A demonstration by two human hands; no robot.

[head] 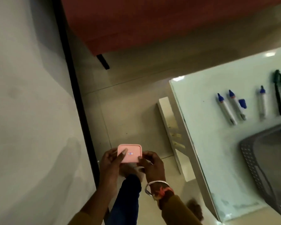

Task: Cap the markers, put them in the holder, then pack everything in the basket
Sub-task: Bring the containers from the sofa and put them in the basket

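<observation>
Both hands hold a pink square container, which I judge to be the holder, in the air over the floor, to the left of the glass table and lower than its top. The left hand grips the container's left side, with the thumb lying flat across its face and the other fingers curled under it. The right hand pinches its right edge between thumb and fingertips. On the table, toward its far side, lie three markers with bare blue tips. A loose blue cap touches or nearly touches the middle one, and a dark marker lies beyond them. The grey basket stands on the near right part of the table. No marker is capped yet, so the step in hand seems to be bringing the holder to the work place. The next move, I think, calls for carrying it right and up over the table's left edge and setting it on the bare glass between this edge and the markers, where there is enough open room. The table's corner and white leg are near the path.
</observation>
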